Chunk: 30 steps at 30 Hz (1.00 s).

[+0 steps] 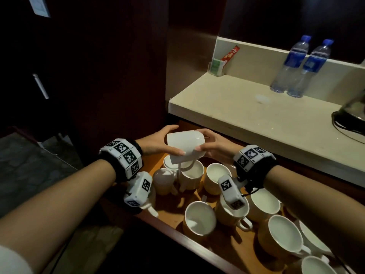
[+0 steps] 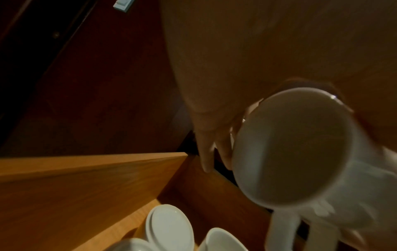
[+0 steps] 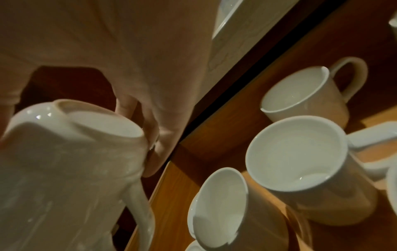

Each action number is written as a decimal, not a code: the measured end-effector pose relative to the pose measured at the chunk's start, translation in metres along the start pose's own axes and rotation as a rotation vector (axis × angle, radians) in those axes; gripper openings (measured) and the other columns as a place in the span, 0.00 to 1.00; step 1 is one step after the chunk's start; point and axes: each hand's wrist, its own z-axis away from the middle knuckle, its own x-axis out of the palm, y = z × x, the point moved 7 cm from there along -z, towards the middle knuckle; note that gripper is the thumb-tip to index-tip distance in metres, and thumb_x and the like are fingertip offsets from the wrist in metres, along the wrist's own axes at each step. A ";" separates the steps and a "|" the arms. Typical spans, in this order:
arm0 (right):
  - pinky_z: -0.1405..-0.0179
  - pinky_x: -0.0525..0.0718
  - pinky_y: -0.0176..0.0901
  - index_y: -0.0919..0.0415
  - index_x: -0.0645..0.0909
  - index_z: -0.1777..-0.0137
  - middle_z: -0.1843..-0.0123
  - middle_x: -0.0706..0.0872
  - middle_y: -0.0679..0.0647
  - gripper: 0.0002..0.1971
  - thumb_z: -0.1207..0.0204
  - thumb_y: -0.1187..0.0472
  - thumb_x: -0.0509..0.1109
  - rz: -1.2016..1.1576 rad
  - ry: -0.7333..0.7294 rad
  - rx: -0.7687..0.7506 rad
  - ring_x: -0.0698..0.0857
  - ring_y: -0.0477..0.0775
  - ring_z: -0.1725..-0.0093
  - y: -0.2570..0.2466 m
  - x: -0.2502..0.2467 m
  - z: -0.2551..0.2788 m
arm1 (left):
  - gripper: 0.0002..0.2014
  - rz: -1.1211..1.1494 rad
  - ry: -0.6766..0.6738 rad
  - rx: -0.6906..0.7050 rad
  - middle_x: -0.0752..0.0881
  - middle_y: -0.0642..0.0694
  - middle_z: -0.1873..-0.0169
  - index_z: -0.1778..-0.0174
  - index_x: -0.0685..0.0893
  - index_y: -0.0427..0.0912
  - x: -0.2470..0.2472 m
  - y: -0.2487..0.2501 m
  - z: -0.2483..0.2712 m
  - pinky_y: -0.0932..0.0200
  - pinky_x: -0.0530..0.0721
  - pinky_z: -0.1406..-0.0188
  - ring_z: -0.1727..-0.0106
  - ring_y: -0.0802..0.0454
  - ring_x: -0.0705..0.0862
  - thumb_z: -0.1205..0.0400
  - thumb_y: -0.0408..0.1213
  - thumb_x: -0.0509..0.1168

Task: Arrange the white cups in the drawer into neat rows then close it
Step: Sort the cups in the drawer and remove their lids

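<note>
So a white mug (image 1: 185, 146) is held on its side between both hands above the back left corner of the open wooden drawer (image 1: 233, 252), handle hanging down. It's gripped by the left hand (image 1: 160, 142) at the rim end and by the right hand (image 1: 214, 147) at the base end. More white mugs (image 1: 199, 216) are scattered loosely below, most upright. Two water bottles (image 1: 304, 66) are stood on the beige counter (image 1: 246, 107) well behind.

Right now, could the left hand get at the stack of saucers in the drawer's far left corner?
Probably not yet. The left hand and the right hand both hold a tipped cup right above the saucers. Nothing else blocks them; the left hand must let go first.
</note>
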 end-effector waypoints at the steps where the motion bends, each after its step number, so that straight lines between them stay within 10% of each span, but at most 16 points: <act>1: 0.41 0.82 0.48 0.60 0.71 0.34 0.33 0.74 0.62 0.24 0.27 0.80 0.65 -0.046 0.001 -0.002 0.79 0.57 0.39 0.001 -0.001 0.002 | 0.53 0.006 -0.003 0.004 0.62 0.46 0.21 0.19 0.52 0.52 0.002 0.002 0.000 0.50 0.66 0.23 0.23 0.46 0.65 0.34 0.41 0.79; 6: 0.40 0.80 0.47 0.57 0.70 0.32 0.35 0.75 0.58 0.27 0.29 0.76 0.69 -0.044 -0.038 0.039 0.79 0.55 0.41 0.007 -0.002 0.008 | 0.52 -0.082 0.024 0.093 0.66 0.46 0.34 0.21 0.51 0.51 0.009 0.018 -0.001 0.60 0.76 0.43 0.35 0.49 0.70 0.33 0.27 0.77; 10: 0.31 0.75 0.51 0.54 0.69 0.26 0.30 0.75 0.53 0.29 0.26 0.50 0.72 0.323 0.048 0.013 0.76 0.52 0.32 -0.001 -0.010 0.004 | 0.50 -0.101 0.074 0.143 0.70 0.45 0.39 0.23 0.53 0.53 0.007 0.026 -0.004 0.64 0.80 0.48 0.37 0.48 0.73 0.34 0.27 0.77; 14: 0.73 0.72 0.37 0.59 0.78 0.39 0.62 0.82 0.51 0.23 0.23 0.41 0.64 0.529 0.167 -0.064 0.77 0.48 0.68 -0.017 -0.005 0.001 | 0.54 -0.232 0.019 0.134 0.68 0.42 0.31 0.23 0.53 0.57 0.013 0.022 -0.003 0.49 0.77 0.33 0.31 0.47 0.70 0.37 0.32 0.80; 19: 0.83 0.74 0.31 0.65 0.82 0.47 0.71 0.82 0.52 0.10 0.23 0.59 0.68 0.825 0.165 0.043 0.78 0.46 0.76 -0.009 0.009 -0.010 | 0.56 -0.281 -0.060 0.105 0.66 0.45 0.29 0.21 0.51 0.57 0.019 0.013 0.000 0.44 0.76 0.31 0.28 0.45 0.68 0.38 0.35 0.81; 25: 0.72 0.81 0.40 0.69 0.81 0.43 0.60 0.88 0.63 0.12 0.25 0.69 0.65 0.984 0.014 0.143 0.85 0.57 0.66 0.017 0.029 -0.015 | 0.41 -0.210 -0.228 -0.042 0.67 0.46 0.22 0.21 0.62 0.53 0.006 -0.004 0.013 0.56 0.68 0.27 0.23 0.50 0.67 0.29 0.56 0.71; 30: 0.49 0.84 0.47 0.60 0.81 0.35 0.39 0.85 0.58 0.17 0.24 0.64 0.68 1.243 -0.140 0.145 0.85 0.57 0.44 0.042 0.047 -0.020 | 0.27 -0.256 -0.221 -0.088 0.71 0.46 0.26 0.23 0.67 0.44 -0.008 -0.020 0.020 0.71 0.73 0.47 0.34 0.57 0.73 0.18 0.45 0.62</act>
